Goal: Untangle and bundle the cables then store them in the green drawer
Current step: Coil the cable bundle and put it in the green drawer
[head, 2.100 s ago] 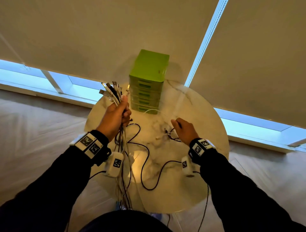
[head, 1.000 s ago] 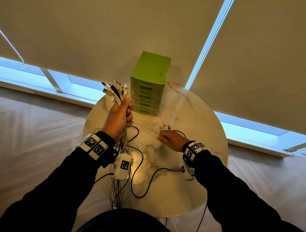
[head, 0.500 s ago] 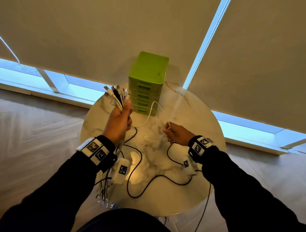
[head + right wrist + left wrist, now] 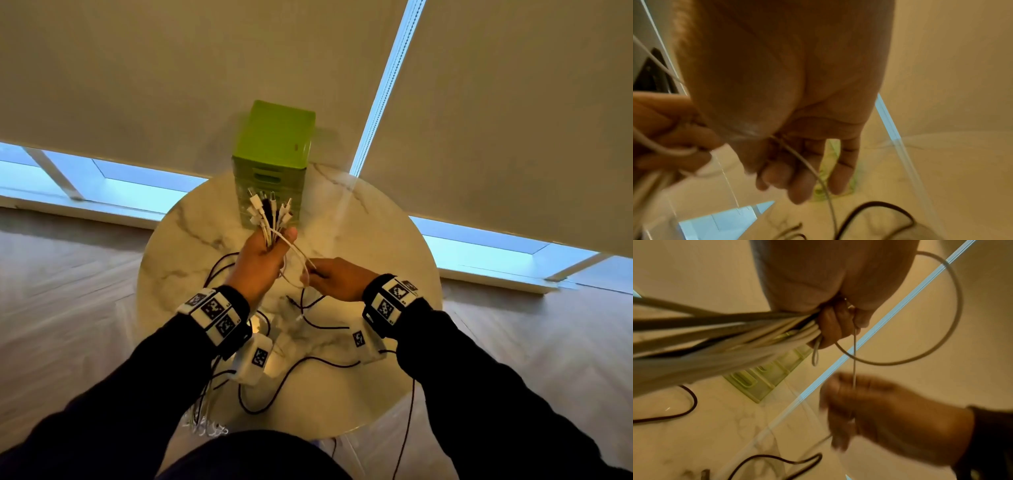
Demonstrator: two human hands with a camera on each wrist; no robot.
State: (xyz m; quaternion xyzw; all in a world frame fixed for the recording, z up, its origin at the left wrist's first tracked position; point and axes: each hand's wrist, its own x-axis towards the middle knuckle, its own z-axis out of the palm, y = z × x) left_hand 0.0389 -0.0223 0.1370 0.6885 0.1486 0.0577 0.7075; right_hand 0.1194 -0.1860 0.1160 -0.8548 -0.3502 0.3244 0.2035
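The left hand [image 4: 260,263] is gripping a bundle of cables [image 4: 270,219] in a closed fist, plug ends fanning upward in front of the green drawer unit [image 4: 274,150]; the right hand [image 4: 337,279] is pinching a thin white cable [image 4: 296,250] running from that fist; loose black cables [image 4: 308,363] are lying on the marble worktop [image 4: 376,240]; the bundle's tails are hanging over the near edge.

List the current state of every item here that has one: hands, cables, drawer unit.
left hand: raised, fist gripping the cable bundle
cable bundle: upright in the fist, plugs fanned on top, tails hanging past the table edge
right hand: pinching a thin white cable
thin white cable: looped between both hands
black cables: loose on the table
green drawer unit: upright, visible drawers closed
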